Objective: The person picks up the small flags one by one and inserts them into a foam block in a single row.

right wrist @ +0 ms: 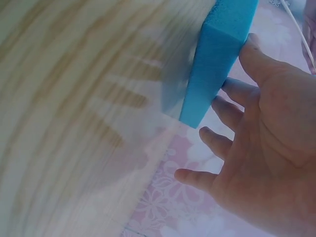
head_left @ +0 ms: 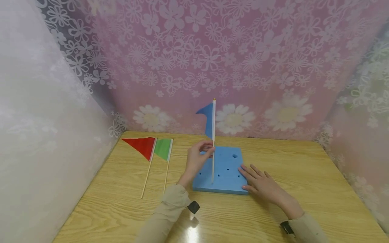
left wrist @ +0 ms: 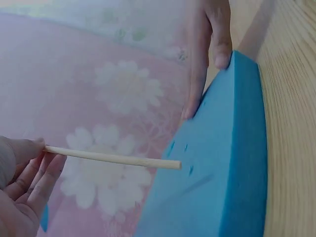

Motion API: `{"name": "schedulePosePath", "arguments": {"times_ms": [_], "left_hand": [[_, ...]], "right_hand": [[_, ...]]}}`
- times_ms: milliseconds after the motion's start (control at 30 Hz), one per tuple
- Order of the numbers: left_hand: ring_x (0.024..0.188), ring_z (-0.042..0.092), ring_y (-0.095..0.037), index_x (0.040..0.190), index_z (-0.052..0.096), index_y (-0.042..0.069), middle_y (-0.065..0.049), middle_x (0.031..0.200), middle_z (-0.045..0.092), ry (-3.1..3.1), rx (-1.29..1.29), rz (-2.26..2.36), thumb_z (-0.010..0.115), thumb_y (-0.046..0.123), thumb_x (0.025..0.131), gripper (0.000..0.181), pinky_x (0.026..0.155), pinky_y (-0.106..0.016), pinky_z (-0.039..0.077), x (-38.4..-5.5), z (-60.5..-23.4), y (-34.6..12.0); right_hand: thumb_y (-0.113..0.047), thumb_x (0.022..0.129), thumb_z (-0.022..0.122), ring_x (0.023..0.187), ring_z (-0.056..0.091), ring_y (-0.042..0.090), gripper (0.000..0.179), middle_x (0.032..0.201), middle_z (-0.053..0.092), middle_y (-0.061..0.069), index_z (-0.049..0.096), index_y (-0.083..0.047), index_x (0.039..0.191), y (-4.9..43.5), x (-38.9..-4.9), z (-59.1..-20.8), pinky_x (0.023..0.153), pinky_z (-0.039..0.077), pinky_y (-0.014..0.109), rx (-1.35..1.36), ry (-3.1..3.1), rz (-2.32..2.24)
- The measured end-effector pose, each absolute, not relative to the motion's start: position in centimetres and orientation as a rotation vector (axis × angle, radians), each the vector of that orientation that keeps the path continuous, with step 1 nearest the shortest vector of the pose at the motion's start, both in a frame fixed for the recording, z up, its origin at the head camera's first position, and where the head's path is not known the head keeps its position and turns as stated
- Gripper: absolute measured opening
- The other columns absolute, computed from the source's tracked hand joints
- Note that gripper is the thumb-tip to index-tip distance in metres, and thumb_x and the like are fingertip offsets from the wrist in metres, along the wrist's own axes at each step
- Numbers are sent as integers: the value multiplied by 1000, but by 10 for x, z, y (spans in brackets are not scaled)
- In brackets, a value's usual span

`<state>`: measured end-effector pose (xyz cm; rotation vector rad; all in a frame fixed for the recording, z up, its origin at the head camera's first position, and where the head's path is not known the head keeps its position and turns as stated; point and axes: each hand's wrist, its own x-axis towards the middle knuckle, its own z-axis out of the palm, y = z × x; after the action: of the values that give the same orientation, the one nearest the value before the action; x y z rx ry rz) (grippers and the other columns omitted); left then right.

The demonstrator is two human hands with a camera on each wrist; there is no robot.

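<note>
My left hand (head_left: 197, 158) pinches the wooden stick of a blue flag (head_left: 209, 119) between thumb and fingertips, holding it upright over a blue foam block (head_left: 222, 162). In the left wrist view the lower end of the stick (left wrist: 118, 158) shows bare above the block's face, with small holes close by. The block lies flat on the table. My right hand (head_left: 263, 184) rests at the block's right side. Its thumb and a couple of fingertips touch the edge, while the other fingers (right wrist: 217, 143) spread out straight beside it.
To the left, a red triangular flag (head_left: 143, 145) and a green flag (head_left: 163, 148) lie side by side on the wooden table (head_left: 115, 209). Behind the table hangs a pink flowered cloth (head_left: 194, 67), with pale cloth walls on both sides.
</note>
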<state>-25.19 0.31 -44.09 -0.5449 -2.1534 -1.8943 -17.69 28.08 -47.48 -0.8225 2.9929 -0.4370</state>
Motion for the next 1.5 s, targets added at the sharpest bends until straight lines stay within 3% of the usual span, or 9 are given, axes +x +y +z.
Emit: {"name": "schedulePosePath", "arguments": {"times_ms": [233, 600, 1233, 1500], "left_hand": [[91, 73, -32, 114, 70, -2, -18, 103, 74, -2040, -697, -1919, 73, 8, 94, 23, 71, -25, 62, -254, -431, 41], [88, 72, -11, 114, 70, 7, -8, 103, 75, -2028, -771, -1823, 72, 15, 95, 21, 69, -19, 60, -250, -435, 83], [88, 73, -8, 113, 71, 10, -6, 102, 76, -2087, -721, -1759, 72, 15, 95, 18, 71, -15, 58, -255, -460, 94], [86, 70, -1, 112, 71, 15, 1, 102, 75, -2172, -734, -1716, 70, 26, 97, 19, 72, -14, 57, -250, -463, 93]], "right_hand": [[-43, 102, 58, 147, 30, 46, 65, 161, 36, 14, 41, -9, 155, 280, -176, -473, 104, 31, 78, -802, 3010, -406], [-43, 102, 58, 147, 31, 45, 64, 161, 37, 14, 43, -10, 155, 281, -176, -478, 105, 30, 78, -800, 3018, -374], [-40, 102, 59, 146, 32, 47, 65, 160, 37, 18, 43, -6, 154, 279, -175, -476, 105, 30, 78, -813, 3024, -387], [-39, 102, 59, 145, 32, 47, 65, 160, 38, 18, 42, -6, 154, 280, -175, -476, 106, 29, 78, -808, 3020, -387]]}}
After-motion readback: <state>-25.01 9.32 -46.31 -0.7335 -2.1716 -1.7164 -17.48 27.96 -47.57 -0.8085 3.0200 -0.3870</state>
